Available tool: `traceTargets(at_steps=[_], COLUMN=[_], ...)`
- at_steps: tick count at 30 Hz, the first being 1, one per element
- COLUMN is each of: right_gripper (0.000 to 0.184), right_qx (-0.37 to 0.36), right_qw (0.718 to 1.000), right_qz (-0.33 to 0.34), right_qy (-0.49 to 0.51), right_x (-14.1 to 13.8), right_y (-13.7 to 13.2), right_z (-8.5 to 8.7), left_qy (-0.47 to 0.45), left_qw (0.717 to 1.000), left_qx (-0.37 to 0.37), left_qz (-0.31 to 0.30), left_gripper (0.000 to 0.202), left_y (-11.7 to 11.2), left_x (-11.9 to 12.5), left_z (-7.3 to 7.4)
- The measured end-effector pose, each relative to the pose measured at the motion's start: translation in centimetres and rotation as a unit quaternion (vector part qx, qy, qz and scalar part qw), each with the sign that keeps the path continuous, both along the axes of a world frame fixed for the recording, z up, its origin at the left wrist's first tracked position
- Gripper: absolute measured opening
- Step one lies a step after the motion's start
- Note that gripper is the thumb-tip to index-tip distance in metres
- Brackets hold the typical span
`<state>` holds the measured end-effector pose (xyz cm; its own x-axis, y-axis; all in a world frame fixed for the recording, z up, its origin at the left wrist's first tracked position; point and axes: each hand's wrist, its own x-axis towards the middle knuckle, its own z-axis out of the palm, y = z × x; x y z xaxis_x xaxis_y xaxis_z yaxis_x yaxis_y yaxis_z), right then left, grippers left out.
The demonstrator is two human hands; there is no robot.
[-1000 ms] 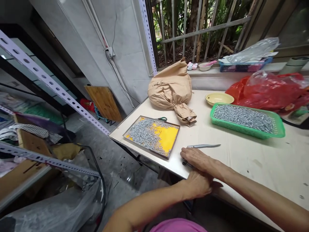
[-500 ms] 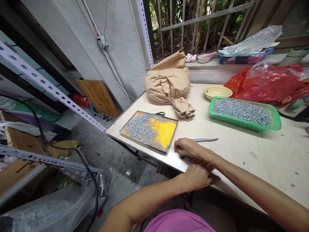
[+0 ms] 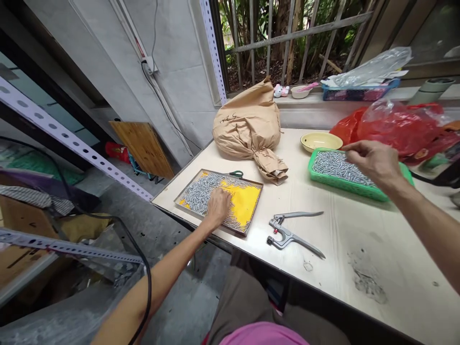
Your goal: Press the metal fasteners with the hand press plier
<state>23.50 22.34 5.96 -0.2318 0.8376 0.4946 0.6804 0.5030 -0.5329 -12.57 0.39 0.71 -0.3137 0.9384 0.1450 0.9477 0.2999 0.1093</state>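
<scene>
My left hand (image 3: 218, 206) rests in a shallow yellow-bottomed tray (image 3: 248, 201), fingers curled down onto a heap of small silver metal pieces (image 3: 201, 191). My right hand (image 3: 373, 160) hovers over a green plastic basket (image 3: 345, 188) full of similar silver pieces, its fingertips pinched together; what they hold is too small to make out. A grey hand press tool (image 3: 287, 232) with long handles lies loose on the white table (image 3: 341, 268) between my arms, touched by neither hand.
A tied brown paper sack (image 3: 247, 124) stands behind the tray, with green-handled scissors (image 3: 235, 173) beside it. A yellow bowl (image 3: 321, 141) and red plastic bags (image 3: 395, 127) lie at the back right. Perforated metal shelving (image 3: 72, 139) stands left, with floor clutter below.
Both hands left the tool at the table's front edge. The left went into the yellow tray, the right swung out over the green basket. The tool now lies uncovered.
</scene>
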Motion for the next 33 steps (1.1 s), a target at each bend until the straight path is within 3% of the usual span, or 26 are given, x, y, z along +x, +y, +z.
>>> traceTargets(at_steps=[2,4,6,10,13,16,21,23,25,28,33], right_gripper=[0.024,0.030,0.033,0.033,0.030,0.029,0.023,0.023,0.023,0.022,0.020], right_qx=[-0.003,0.028,0.038,-0.072,-0.120,-0.145,-0.191,-0.205,-0.212,-0.195,-0.165], right_qw=[0.996,0.989,0.982,0.961,0.940,0.925,0.904,0.899,0.897,0.896,0.898], right_qz=[0.012,0.047,0.098,0.203,0.218,0.201,0.182,0.180,0.182,0.196,0.203], right_qy=[-0.088,-0.141,-0.158,-0.171,-0.234,-0.288,-0.337,-0.343,-0.343,-0.347,-0.354], right_x=[1.1,1.2,0.5,-1.6,-2.9,-3.7,-4.3,-4.4,-4.4,-4.3,-3.6], right_y=[0.9,-0.4,-3.7,-12.3,-16.8,-18.5,-18.9,-19.0,-19.1,-19.0,-18.6], right_z=[-1.2,-2.4,-3.5,-5.6,-6.9,-7.5,-7.0,-6.7,-6.4,-6.5,-7.0], left_qy=[0.014,0.024,0.034,0.062,0.077,0.067,0.056,-0.016,-0.173,-0.374,-0.496], left_qw=[1.000,0.999,0.998,0.993,0.990,0.989,0.990,0.995,0.981,0.922,0.861], left_qx=[-0.024,-0.042,-0.059,-0.085,-0.102,-0.114,-0.088,-0.048,-0.025,-0.057,-0.113], left_qz=[0.003,-0.004,-0.019,-0.045,-0.061,-0.071,-0.092,-0.089,-0.080,-0.077,-0.015], left_gripper=[0.034,0.034,0.032,0.026,0.022,0.018,0.018,0.019,0.018,0.019,0.021], left_y=[0.9,1.5,2.0,2.8,3.3,3.6,3.2,2.8,2.3,1.4,0.3], left_x=[-1.3,-1.7,-1.7,-1.9,-2.0,-2.0,-1.3,-0.2,1.8,5.7,10.4], left_z=[-0.4,-0.9,-1.2,-1.4,-1.4,-1.0,0.7,1.3,1.6,1.0,-1.5])
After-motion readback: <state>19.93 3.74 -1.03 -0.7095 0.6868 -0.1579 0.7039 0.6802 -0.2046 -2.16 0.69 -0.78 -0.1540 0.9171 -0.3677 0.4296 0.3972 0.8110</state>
